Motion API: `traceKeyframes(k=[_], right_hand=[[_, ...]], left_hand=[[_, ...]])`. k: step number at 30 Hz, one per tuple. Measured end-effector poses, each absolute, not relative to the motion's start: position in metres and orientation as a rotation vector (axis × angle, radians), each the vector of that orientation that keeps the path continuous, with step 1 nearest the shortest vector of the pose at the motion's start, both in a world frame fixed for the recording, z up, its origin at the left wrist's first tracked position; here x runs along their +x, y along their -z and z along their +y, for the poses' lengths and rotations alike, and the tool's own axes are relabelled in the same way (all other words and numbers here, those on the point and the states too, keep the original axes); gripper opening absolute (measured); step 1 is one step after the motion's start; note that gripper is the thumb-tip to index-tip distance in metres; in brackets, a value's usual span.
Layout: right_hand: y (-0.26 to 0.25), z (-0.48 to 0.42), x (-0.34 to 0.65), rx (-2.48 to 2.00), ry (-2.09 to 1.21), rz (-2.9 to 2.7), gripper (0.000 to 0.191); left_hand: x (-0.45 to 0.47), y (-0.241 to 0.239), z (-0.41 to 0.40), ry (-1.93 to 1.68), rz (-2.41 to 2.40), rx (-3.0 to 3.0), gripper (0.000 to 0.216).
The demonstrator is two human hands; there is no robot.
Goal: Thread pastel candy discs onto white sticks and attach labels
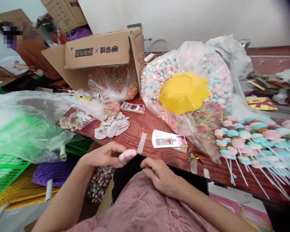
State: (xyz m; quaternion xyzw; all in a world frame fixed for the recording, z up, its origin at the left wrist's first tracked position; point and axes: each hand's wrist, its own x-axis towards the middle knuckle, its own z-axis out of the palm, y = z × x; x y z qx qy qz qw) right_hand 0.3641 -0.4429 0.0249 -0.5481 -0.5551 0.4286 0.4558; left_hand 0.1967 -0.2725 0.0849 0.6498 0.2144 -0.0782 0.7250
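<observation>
My left hand (108,155) is closed on a small pink-and-white packet (127,156), held over the front edge of the table near my lap. What is inside the packet is too blurred to tell. To its right, my right hand (160,176) is curled with its fingers close together; whatever they may grip is hidden. Just beyond that hand lie several printed white cards (169,140), fanned on the table (145,124). Marshmallow skewers (251,138) on white sticks are piled at the right. Gold twist ties (193,158) lie near the cards.
A yellow scalloped bowl (183,91) sits upside down on a bag of marshmallows (218,72). An open carton (96,48) with bagged candy rings stands behind a crumpled cloth (112,125). At the left are a green basket (7,170) and purple cord (53,172). Other people are farther back.
</observation>
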Motion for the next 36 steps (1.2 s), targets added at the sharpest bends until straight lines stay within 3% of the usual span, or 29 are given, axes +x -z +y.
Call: traceKeyframes(k=[4,6,10,15,21,26,31,36], right_hand=[[-0.025,-0.465,0.372,-1.539,-0.804,-1.718,0.019],[-0.023,-0.470,0.376,-1.591,-0.738,-1.741,0.021],[-0.021,-0.468,0.383,-1.710,-0.296,-1.831,0.019],[-0.027,-0.506,0.431,-1.960,0.156,-1.661,0.025],[-0.039,-0.594,0.500,-2.167,0.588,-1.047,0.011],[-0.073,-0.598,0.536,-2.407,0.975,-0.948,0.015],[-0.089,-0.578,0.556,-3.039,0.842,-0.758,0.024],[-0.070,-0.581,0.568,-3.082,0.658,-0.683,0.027]], left_hand=[[0.143,-0.087,-0.256,0.559,0.860,2.120,0.026],[0.156,-0.080,-0.269,0.448,0.841,2.384,0.036],[0.252,-0.057,-0.312,0.006,0.333,2.641,0.026],[0.345,-0.034,-0.336,0.034,0.230,3.065,0.024],[0.346,-0.008,-0.325,-0.045,0.136,3.195,0.027],[0.343,0.002,-0.320,-0.368,0.021,3.190,0.021],[0.341,0.002,-0.328,-0.389,0.146,3.179,0.024],[0.339,0.001,-0.330,-0.358,0.282,3.068,0.024]])
